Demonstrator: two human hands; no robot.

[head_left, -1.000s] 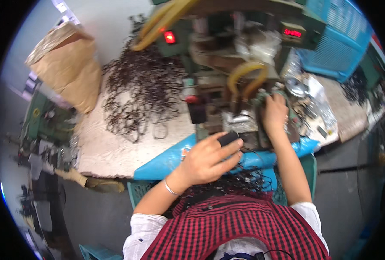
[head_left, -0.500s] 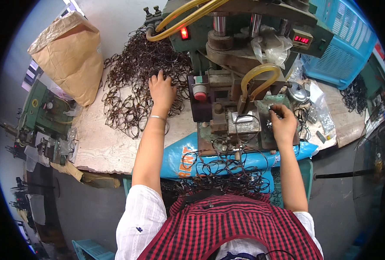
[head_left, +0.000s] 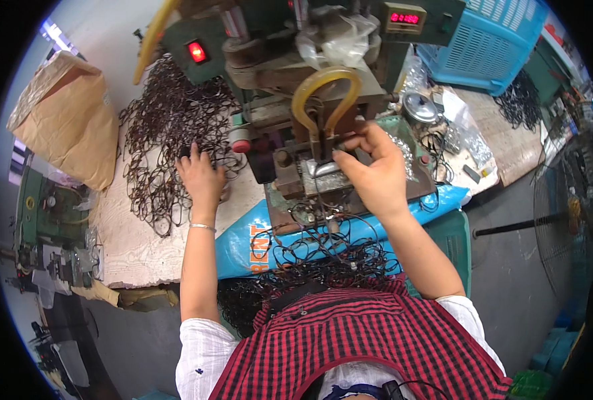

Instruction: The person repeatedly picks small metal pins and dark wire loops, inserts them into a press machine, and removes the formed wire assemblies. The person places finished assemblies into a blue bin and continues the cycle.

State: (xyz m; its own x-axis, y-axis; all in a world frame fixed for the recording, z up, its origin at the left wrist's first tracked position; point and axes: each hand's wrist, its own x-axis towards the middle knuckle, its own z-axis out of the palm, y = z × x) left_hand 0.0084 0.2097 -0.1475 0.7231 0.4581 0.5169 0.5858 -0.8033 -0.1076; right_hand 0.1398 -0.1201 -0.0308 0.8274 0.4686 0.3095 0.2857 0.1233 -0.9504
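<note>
My left hand rests at the near right part of a spread pile of dark looped cords. Its fingers are stretched out and somewhat apart, with something dark at the fingertips. My right hand is at a green bench press. Thumb and fingers come together in a pinch beside the small silvery metal block under the press head. What they hold, if anything, is too small to make out. A thin dark cord hangs from the block toward more black cords near my lap.
A yellow hose loops just above my right hand. Beside my left hand sits a red push button. A brown paper bag stands at left, a blue basket at back right. Blue plastic sheeting covers the table's front edge.
My right hand has moved left and away from me, from the green plate to the metal block. The left hand stays at the cord pile. The whole view has shifted.
</note>
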